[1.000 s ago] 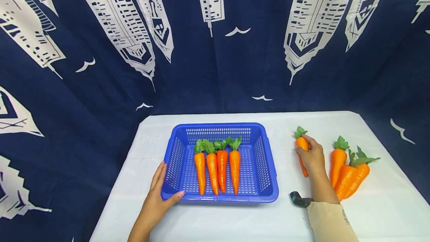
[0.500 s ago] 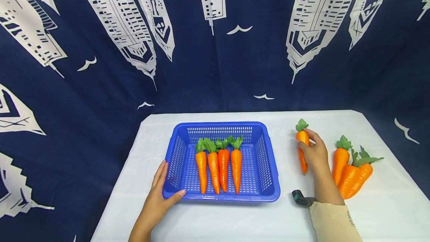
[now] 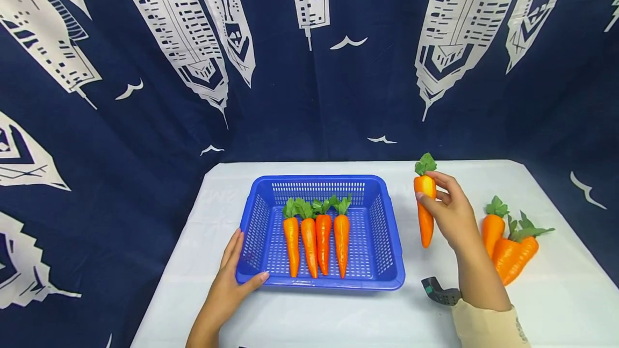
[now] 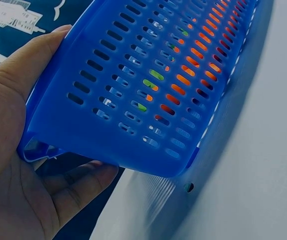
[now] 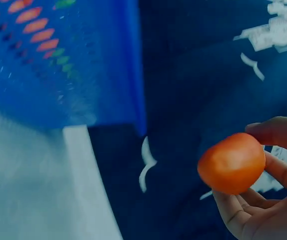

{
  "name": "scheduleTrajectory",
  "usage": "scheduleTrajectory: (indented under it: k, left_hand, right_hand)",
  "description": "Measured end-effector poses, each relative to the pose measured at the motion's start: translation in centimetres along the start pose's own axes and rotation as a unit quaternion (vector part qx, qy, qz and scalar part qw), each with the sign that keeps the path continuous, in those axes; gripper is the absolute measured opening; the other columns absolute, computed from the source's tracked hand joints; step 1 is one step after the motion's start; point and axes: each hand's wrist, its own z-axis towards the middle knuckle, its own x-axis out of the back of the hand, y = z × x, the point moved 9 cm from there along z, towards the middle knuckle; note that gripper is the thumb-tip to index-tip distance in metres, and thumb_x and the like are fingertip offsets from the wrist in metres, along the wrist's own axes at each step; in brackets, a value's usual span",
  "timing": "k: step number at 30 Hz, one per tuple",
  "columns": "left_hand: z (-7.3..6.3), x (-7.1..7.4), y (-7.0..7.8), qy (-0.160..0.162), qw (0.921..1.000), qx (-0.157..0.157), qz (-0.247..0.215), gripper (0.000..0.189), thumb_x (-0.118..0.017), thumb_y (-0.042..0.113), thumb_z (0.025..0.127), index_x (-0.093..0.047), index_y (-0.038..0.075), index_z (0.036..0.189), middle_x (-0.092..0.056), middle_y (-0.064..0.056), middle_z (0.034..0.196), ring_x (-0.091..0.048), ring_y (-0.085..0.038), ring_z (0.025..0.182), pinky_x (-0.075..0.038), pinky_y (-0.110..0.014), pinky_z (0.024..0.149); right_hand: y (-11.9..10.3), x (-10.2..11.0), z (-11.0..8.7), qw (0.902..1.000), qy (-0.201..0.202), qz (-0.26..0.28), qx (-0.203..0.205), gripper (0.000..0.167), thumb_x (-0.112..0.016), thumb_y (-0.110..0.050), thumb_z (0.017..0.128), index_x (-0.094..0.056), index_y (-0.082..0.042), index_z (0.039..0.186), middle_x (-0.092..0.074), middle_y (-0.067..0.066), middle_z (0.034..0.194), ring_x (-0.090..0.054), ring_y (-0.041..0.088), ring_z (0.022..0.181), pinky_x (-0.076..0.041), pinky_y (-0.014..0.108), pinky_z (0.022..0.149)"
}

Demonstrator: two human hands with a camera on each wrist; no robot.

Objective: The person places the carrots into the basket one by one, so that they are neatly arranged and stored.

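In the head view, my right hand (image 3: 452,214) pinches an orange carrot (image 3: 425,219) by its thick upper part, leafy end up, to the right of the basket. From the right wrist, its rounded orange end (image 5: 233,164) shows between thumb and fingers. My left hand (image 3: 224,283) rests at the front left corner of the blue basket (image 3: 329,284). Its fingers lie straight along the left side, its thumb on the front rim. In the left wrist view, the thumb (image 4: 36,60) touches the rim. Several carrots (image 3: 316,243) lie side by side in the basket, leaves to the back.
Three carrots (image 3: 508,251) lie in a cluster on the white table (image 3: 338,318) at the right, partly behind the right forearm. A dark wrist device (image 3: 440,291) is on the right wrist. Behind the table hangs a navy curtain (image 3: 290,111) with white building prints.
The right hand has raised its carrot off the table and shifted it slightly left, towards the basket. The left hand keeps its place at the basket corner.
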Motion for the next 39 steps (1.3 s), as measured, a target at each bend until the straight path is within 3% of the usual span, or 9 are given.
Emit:
scheduleTrajectory:
  k: [8,15,20,23,32,39]
  left_hand:
    - [0.2,0.0,0.0,-0.001,1.0000,0.000,0.000,0.106,-0.082,0.039,0.085,-0.013,0.023,0.164,-0.002,0.009,0.172,-0.009,-0.037,0.158,-0.017,-0.070,0.120]
    - [0.2,-0.1,-0.1,-0.001,1.0000,0.002,0.001,0.106,-0.081,0.040,0.085,-0.013,0.023,0.164,-0.002,0.008,0.172,-0.010,-0.038,0.158,-0.017,-0.071,0.119]
    - [0.2,0.0,-0.1,-0.001,1.0000,0.000,0.001,0.106,-0.081,0.039,0.085,-0.013,0.022,0.164,-0.002,0.008,0.172,-0.009,-0.038,0.158,-0.017,-0.070,0.120]
    - [0.2,0.0,-0.1,-0.001,1.0000,0.000,-0.001,0.106,-0.081,0.039,0.085,-0.013,0.023,0.164,-0.002,0.008,0.172,-0.010,-0.038,0.158,-0.017,-0.070,0.120]
    - [0.1,0.0,0.0,0.002,1.0000,-0.008,-0.003,0.106,-0.082,0.038,0.084,-0.014,0.024,0.164,-0.003,0.009,0.172,-0.010,-0.037,0.158,-0.017,-0.071,0.119]
    - [0.0,0.0,0.0,0.003,1.0000,-0.005,0.001,0.107,-0.082,0.040,0.084,-0.013,0.026,0.164,-0.003,0.009,0.172,-0.010,-0.037,0.158,-0.017,-0.072,0.119]
  right_hand:
    - [-4.2,-2.0,-0.8,0.9967,-0.053,0.015,0.059,0.056,-0.062,-0.031,0.101,-0.041,-0.026,0.154,-0.049,0.015,0.149,-0.063,0.016,0.117,-0.054,0.013,0.086]
    - [-6.9,-4.9,-0.5,0.9887,-0.106,0.026,0.103,0.052,-0.065,-0.021,0.100,-0.046,-0.014,0.147,-0.042,0.018,0.149,-0.061,0.039,0.126,-0.058,0.028,0.090]
    - [-8.7,-6.9,0.0,0.9839,-0.131,0.015,0.120,0.047,-0.065,-0.018,0.099,-0.045,-0.010,0.141,-0.047,0.021,0.144,-0.062,0.043,0.124,-0.058,0.046,0.090]
    - [-9.4,-8.1,0.2,0.9814,-0.145,0.013,0.126,0.045,-0.065,-0.015,0.099,-0.044,-0.009,0.138,-0.047,0.021,0.143,-0.064,0.043,0.123,-0.059,0.049,0.090]
    - [-9.9,-12.7,0.9,0.9698,-0.175,-0.045,0.164,0.042,-0.068,-0.020,0.098,-0.058,-0.016,0.138,-0.050,0.020,0.135,-0.065,0.040,0.111,-0.063,0.042,0.083]
    - [-7.9,-16.0,1.5,0.9643,-0.236,-0.036,0.116,0.040,-0.061,-0.021,0.100,-0.058,-0.015,0.139,-0.049,0.019,0.137,-0.064,0.037,0.110,-0.061,0.041,0.086]
